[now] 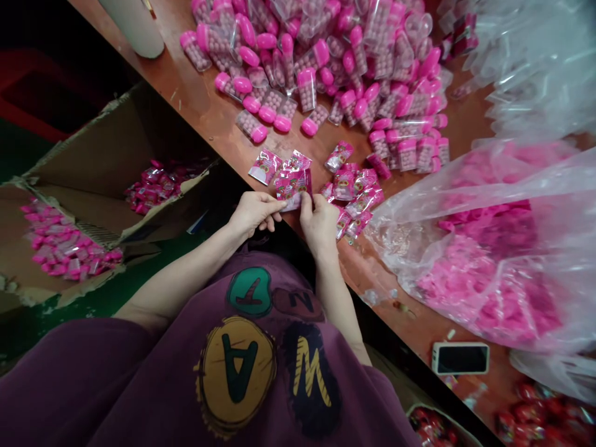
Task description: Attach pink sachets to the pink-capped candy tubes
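Observation:
Near the table's front edge, my left hand (257,211) pinches one side of a small printed pink packet (293,200), its other fingers curled. On the opposite side, my right hand (320,225) grips the same packet between thumb and fingers. Beyond my hands lie loose flat pink packets (265,166), and more shiny pink packets (358,192) are scattered to the right of my right hand. A large heap of clear bottles with pink caps (307,90), filled with pale pink balls, covers the table further back.
Two cardboard boxes (69,155) at left hold pink-capped items (69,245) and packets (156,186). On the table (372,267) are a clear bag of pink caps (503,267), clear plastic pieces (535,74), a phone (460,358), red wrapped items (540,416) and a whitish cylinder (135,28).

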`<move>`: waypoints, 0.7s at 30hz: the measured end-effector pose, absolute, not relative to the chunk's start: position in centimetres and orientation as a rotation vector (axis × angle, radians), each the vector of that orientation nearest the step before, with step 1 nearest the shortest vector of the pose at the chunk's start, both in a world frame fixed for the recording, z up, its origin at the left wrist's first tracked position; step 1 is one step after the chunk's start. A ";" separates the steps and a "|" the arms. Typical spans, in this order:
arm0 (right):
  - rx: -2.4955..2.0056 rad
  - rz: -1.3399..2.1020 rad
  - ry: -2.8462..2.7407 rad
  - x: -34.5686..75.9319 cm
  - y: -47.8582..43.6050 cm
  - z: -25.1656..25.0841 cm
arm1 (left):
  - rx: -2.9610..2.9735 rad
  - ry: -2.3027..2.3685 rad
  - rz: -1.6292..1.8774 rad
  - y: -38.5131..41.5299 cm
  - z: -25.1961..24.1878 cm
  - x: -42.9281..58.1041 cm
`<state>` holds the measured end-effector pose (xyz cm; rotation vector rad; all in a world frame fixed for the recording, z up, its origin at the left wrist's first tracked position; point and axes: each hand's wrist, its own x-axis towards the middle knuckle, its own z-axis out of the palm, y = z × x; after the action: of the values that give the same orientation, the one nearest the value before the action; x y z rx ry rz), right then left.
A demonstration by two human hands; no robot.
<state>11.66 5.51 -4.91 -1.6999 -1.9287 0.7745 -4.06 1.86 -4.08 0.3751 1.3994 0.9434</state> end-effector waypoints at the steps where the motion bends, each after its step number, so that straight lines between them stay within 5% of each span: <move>1: -1.742 0.669 -2.015 11.7 5.6 -4.8 | 0.374 1.415 0.942 1.6 -4.2 -4.2; 9: -1.793 0.622 -2.017 11.2 5.6 -3.3 | 0.385 1.374 1.087 -0.5 -3.5 -6.3; 16: -1.398 1.364 -1.547 10.2 5.8 -4.6 | 0.410 1.226 1.097 0.5 -3.0 -4.9; 21: -1.592 0.994 -1.812 9.8 7.1 -4.2 | 0.345 1.320 1.064 1.1 -3.4 -5.2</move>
<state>9.77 7.08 -4.23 -1.5917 -1.8124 0.9936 -5.17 1.07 -3.41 0.3448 1.3204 1.0640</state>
